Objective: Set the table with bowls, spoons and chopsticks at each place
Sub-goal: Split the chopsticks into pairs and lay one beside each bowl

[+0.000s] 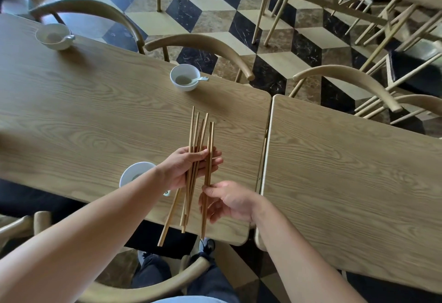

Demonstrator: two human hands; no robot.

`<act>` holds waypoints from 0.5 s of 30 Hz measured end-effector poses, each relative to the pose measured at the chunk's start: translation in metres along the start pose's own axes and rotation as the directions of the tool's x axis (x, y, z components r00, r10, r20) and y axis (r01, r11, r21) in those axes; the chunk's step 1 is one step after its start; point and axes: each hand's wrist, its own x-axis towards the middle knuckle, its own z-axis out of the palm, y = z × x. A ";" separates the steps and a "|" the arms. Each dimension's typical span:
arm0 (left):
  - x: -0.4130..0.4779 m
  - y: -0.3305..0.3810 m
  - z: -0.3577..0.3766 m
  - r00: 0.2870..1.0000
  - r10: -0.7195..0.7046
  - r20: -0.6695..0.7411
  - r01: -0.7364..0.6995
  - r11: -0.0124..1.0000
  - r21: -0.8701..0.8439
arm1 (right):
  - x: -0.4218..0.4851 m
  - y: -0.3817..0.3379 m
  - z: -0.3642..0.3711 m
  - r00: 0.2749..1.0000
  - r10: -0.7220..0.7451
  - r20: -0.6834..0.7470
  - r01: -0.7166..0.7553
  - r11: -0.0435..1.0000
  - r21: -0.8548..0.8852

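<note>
Right hand [229,203] pinches a chopstick pair [211,135] between thumb and fingers. The left hand [184,171] is palm up, fingers loosely curled round the chopstick bundle [190,197], both hands over the table's [95,111] near edge. Near bowl [134,171] sits at that edge under the left wrist; middle bowl [184,76] with spoon [199,79] at the table's far edge, far bowl [53,36] further left along it.
</note>
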 end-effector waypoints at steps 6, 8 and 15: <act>-0.001 0.003 -0.004 1.000 -0.010 0.019 0.010 1.000 0.018 | -0.002 -0.007 0.004 0.997 0.042 0.066 -0.044 0.999 0.022; -0.001 0.005 -0.005 1.000 -0.027 0.004 0.027 0.999 0.038 | 0.000 -0.008 0.006 0.998 0.038 0.045 -0.038 0.999 0.000; 0.005 0.014 -0.007 0.988 -0.072 -0.138 0.087 0.991 0.100 | 0.009 -0.008 0.000 0.978 -0.146 -0.151 0.133 0.987 -0.095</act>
